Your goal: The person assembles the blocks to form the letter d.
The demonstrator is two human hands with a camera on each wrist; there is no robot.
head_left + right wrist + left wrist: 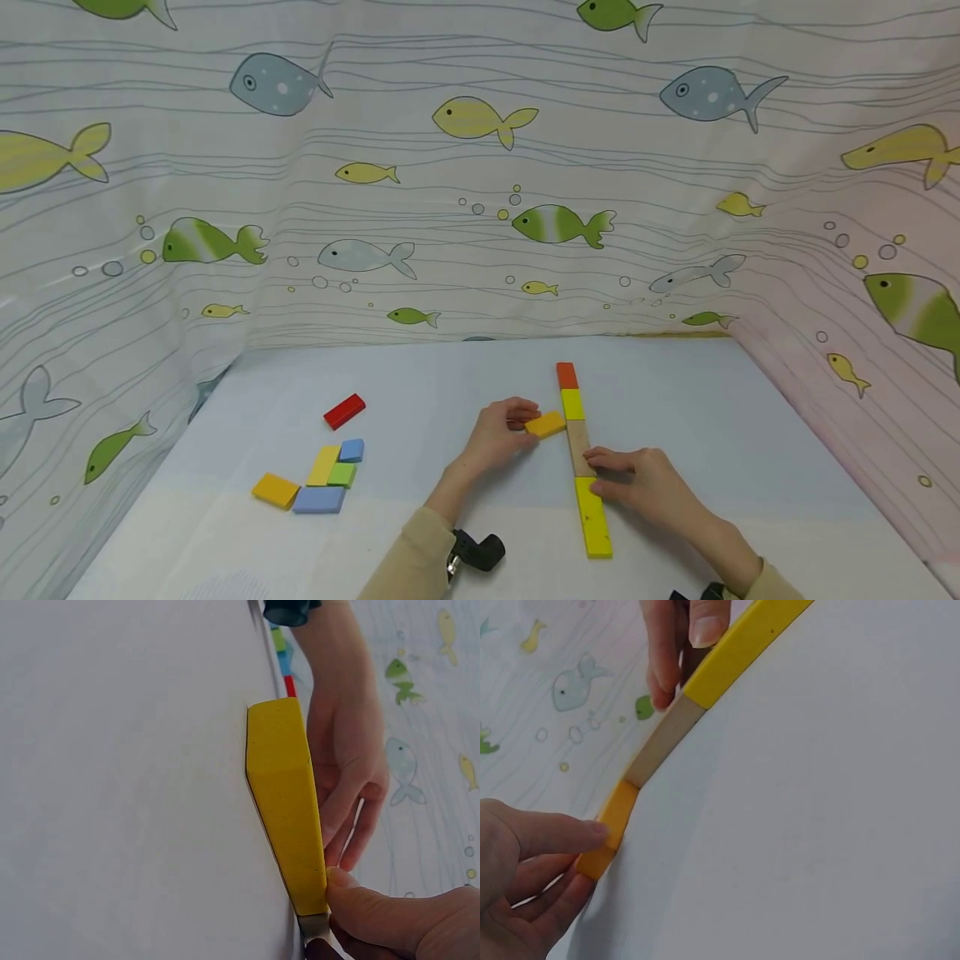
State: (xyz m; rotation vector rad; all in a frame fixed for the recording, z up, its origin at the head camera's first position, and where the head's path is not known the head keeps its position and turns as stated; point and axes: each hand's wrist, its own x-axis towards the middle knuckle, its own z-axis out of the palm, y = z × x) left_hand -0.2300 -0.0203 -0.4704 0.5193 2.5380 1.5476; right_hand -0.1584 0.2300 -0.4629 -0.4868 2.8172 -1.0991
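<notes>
Two hands work just right of the middle of the head view, well apart from each other, with a row of blocks (579, 458) between them. Thumb and fingers of the left hand (501, 432) are clamped on an orange block (545, 425), which lies against the left flank of that row, its right end seeming to touch the wooden block (577, 447). To my eye everything hangs on the angle there: the row runs nearly up and down the frame, leaning a little to the upper left, while the orange block slants from lower left to upper right, across that line. The right hand (645, 483) holds nothing that I can see; its thumb and forefinger rest apart along the row's right side, by the wooden block and the long yellow block (596, 525), so it is the nearer hand to the row's lower half. Much is hard to make out from where I stand. In the left wrist view the row's far yellow end is cut off at the top edge; in the right wrist view the orange block is out of sight, and only the near end of the wooden block peeps out. I can't tell whether the long yellow block is one piece or two set end to end, nor how the left hand's lower fingers sit underneath.
</notes>
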